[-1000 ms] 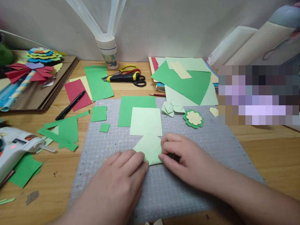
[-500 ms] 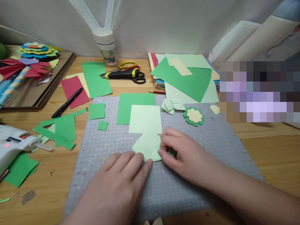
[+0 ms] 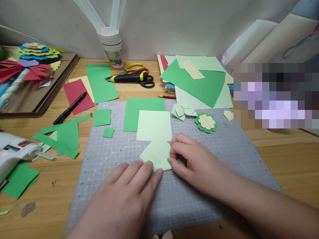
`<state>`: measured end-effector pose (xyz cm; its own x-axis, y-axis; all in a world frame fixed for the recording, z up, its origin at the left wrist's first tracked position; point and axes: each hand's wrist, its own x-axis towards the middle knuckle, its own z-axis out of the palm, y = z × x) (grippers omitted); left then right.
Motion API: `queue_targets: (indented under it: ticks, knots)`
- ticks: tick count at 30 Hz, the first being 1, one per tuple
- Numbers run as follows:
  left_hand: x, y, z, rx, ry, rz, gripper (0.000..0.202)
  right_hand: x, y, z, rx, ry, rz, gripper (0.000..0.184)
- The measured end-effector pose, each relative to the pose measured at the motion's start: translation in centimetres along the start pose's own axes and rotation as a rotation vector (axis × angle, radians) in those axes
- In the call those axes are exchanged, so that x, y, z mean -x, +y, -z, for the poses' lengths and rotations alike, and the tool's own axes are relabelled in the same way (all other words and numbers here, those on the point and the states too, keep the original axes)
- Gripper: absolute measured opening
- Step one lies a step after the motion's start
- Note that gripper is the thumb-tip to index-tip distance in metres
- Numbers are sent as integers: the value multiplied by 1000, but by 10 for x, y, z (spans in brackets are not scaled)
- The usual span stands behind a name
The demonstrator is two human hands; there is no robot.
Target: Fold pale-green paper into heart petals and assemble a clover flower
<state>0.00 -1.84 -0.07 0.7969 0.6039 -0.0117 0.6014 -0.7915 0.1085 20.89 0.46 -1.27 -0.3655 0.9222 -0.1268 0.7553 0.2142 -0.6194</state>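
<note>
Over the person's shoulder, both hands are down on the grey gridded cutting mat (image 3: 211, 199), which lies on the wooden table (image 3: 286, 156). Between them sits the small folded piece of pale green paper (image 3: 156, 154), near the middle of the mat and touching the lower edge of a pale green square sheet (image 3: 154, 126).

The left hand (image 3: 127, 192) lies flat and spread, its fingertips pressing the piece's lower left corner onto the mat. The right hand (image 3: 196, 166) is curled, thumb and forefinger pinched on the piece's right edge (what lies under its palm is hidden). The two hands are close, parted only by the paper's bottom corner.

The pale square overlaps a darker green rectangular sheet (image 3: 139, 109) behind it. To the left on the mat lie a small green paper square (image 3: 102, 117) and a tiny green scrap (image 3: 108, 132). To the right rest some folded pale green bits (image 3: 180, 111) and a green-and-cream paper clover (image 3: 206, 122).

Off the mat, a black pen (image 3: 70, 108) lies across a red paper rectangle (image 3: 74, 94). A white glue gun (image 3: 15, 154) sits at the far left edge. At the back stand a stack of paper cups (image 3: 112, 49), a black-and-yellow utility knife (image 3: 128, 78) and black-handled scissors (image 3: 147, 82). A loose pile of green coloured sheets (image 3: 199, 83) lies back right.
</note>
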Motion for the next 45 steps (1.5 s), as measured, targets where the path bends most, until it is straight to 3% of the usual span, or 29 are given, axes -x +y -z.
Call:
queue_targets:
  ticks: [45]
  knots:
    - [7,6,-2,-55,-34,50,31,0,2,-3,-30,7,-28,13]
